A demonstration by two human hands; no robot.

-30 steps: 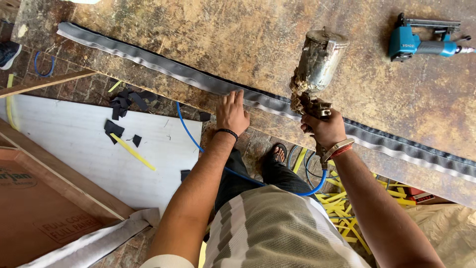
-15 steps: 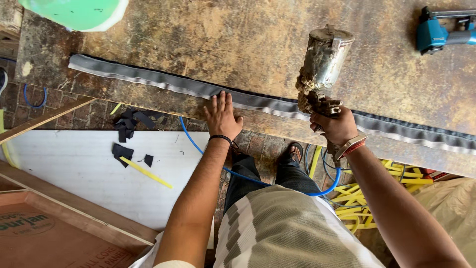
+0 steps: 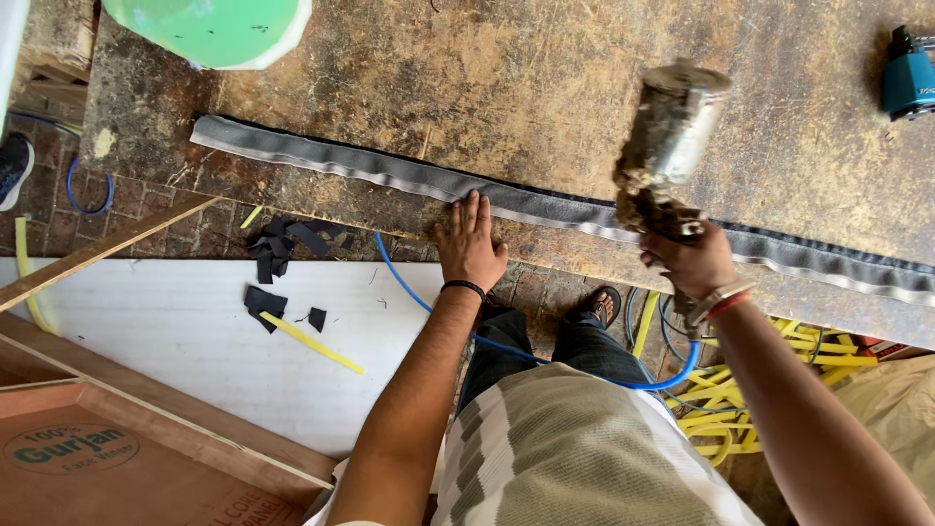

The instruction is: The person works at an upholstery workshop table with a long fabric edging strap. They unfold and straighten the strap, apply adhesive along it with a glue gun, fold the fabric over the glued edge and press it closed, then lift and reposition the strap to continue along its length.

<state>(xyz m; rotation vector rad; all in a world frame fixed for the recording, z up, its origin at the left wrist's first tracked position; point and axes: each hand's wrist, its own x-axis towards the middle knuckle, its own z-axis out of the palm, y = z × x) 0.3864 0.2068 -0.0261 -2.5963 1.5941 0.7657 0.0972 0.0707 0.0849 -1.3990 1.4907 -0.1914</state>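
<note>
Fabric strip (image 3: 390, 173), grey with a paler lower edge and a dark upper edge, lay stretched along the near edge of a worn, glue-stained workbench (image 3: 506, 88), running from the left end across and out of view at the right. Left hand (image 3: 470, 245) was flat on the bench, fingers spread and together pressing at the strip's lower edge about midway along; it gripped nothing. Right hand (image 3: 693, 263) was clamped round the handle of a glue-crusted spray gun (image 3: 667, 146), its metal cup tilted above the strip just right of the left hand; nozzle hidden, so whether anything was coming out could not be told. Judged from the lie of things: strip already laid out full length and flat, held down for work; no visible difference between the stretch left of the hands and the stretch right of them, so how much had been treated could not be read. A blue hose (image 3: 506, 346) trailed below the bench. Dark fabric offcuts (image 3: 282, 244) and a yellow sliver (image 3: 312, 343) lay on a white board (image 3: 175, 341) beneath, suggesting trimming was done. A teal power tool (image 3: 911, 78) sat untouched at the far right; a green tub (image 3: 209, 24) at top left.
</note>
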